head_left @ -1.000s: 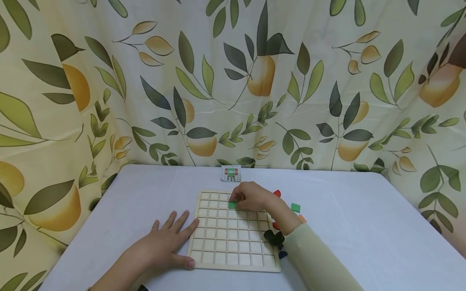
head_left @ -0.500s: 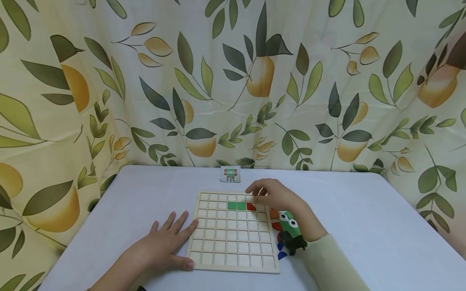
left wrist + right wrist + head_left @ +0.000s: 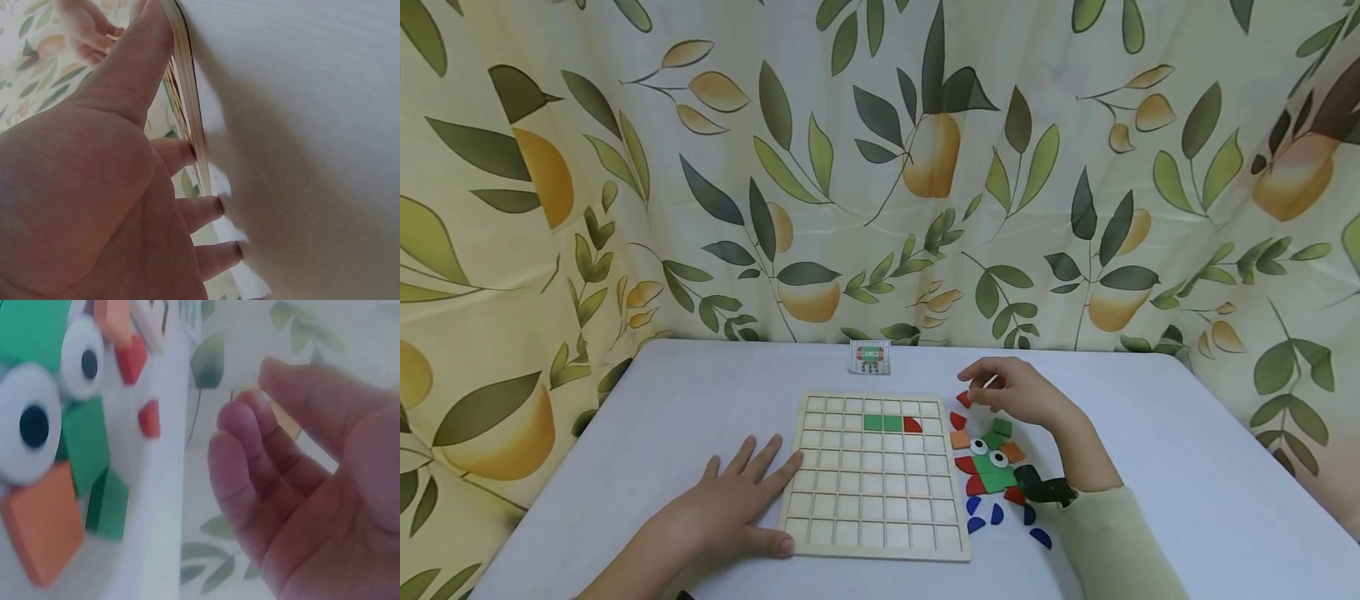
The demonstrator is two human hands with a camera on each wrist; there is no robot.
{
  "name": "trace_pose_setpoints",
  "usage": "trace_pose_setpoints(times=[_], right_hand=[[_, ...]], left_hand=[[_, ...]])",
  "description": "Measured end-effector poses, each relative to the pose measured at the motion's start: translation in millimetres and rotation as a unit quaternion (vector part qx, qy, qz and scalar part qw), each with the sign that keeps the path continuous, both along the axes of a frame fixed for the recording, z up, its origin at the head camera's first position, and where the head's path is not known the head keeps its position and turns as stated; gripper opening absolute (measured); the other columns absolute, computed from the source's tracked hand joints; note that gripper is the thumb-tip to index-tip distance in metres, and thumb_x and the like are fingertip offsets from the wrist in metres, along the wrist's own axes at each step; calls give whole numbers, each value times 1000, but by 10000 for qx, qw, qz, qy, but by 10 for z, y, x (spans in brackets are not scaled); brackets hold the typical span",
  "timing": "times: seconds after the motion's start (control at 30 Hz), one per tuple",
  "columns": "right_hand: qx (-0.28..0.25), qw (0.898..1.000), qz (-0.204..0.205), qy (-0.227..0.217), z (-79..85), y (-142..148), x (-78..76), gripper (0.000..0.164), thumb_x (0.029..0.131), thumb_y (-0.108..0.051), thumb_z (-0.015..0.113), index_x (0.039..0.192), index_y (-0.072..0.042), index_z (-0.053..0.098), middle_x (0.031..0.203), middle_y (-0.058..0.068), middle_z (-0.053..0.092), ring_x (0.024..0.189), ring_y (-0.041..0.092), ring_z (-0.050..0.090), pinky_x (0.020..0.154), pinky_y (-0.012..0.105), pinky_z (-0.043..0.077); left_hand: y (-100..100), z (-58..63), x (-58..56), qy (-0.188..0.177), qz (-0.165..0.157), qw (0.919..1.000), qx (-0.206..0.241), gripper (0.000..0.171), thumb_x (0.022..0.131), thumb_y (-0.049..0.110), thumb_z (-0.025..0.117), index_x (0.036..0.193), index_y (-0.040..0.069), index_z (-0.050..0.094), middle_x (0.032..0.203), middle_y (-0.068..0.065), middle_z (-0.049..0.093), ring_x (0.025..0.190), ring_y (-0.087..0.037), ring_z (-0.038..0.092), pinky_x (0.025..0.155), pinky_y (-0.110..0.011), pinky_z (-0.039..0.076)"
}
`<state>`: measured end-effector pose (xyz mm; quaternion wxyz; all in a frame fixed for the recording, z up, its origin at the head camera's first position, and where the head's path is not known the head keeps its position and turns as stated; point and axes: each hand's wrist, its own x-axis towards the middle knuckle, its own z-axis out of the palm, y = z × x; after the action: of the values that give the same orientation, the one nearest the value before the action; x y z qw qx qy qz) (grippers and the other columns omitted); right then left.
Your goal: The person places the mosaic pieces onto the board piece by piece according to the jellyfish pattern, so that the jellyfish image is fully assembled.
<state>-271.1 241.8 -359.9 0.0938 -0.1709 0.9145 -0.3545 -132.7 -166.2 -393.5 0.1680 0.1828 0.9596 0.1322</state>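
A pale wooden grid board [image 3: 850,483] lies on the table. In one of its upper rows sit a green square [image 3: 873,422], a second green square [image 3: 892,422] and a red quarter-circle piece [image 3: 912,425], side by side. My left hand [image 3: 730,500] rests at the board's left edge with fingers straight and spread; the left wrist view shows the thumb [image 3: 134,62] along the edge. Off the board's upper right corner, my right hand [image 3: 1018,392] hovers above a red piece [image 3: 964,399]. The right wrist view shows its fingers [image 3: 228,465] loosely bent, holding nothing.
Right of the board lie loose green pieces [image 3: 997,480], orange squares [image 3: 960,440], red quarter-circles, round eye pieces [image 3: 979,447] and several blue half-circles [image 3: 997,514]. A small picture card [image 3: 870,357] lies behind the board. A leaf-patterned curtain [image 3: 880,167] hangs behind the table.
My right hand has moved from the board, where it touched a green square, to the right. The second green square, the red piece and the loose pieces now show. My left hand stays.
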Motion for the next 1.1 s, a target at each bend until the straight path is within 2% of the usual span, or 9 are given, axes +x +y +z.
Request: trace_pose_setpoints(times=[0.27,0.53,0.83,1.1], right_hand=[[226,9984,-159,-500,-62,206,-49,30,94,-16,67,123,-7,67,103,9,63,88,23,58,75,34,57],[388,9942,-101,-997,-106,383,-9,31,92,-14,70,121,-6,67,95,8,61,85,23,56,73,34,54],[449,9881,-119,-1467,-109,438,8,32,88,-8,72,119,-5,67,93,9,58,84,22,54,72,32,50],[631,9863,-338,-1488,-173,427,-7,31,82,-3,75,112,-6,68,92,9,54,82,23,52,68,32,48]], left_hand=[[2,14,4,-45,47,10000,27,106,72,76,66,158,29,28,167,-11,15,152,-45,8,107,-79,13],[14,36,2,-105,-7,9999,5,106,72,76,65,159,29,27,168,-11,13,152,-44,7,108,-78,12],[20,24,-15,-154,60,9998,-66,107,71,76,65,159,30,26,168,-10,13,152,-43,6,108,-78,11],[11,17,-8,-115,18,9999,-50,106,72,76,66,159,29,27,167,-11,13,152,-44,7,108,-78,13]])
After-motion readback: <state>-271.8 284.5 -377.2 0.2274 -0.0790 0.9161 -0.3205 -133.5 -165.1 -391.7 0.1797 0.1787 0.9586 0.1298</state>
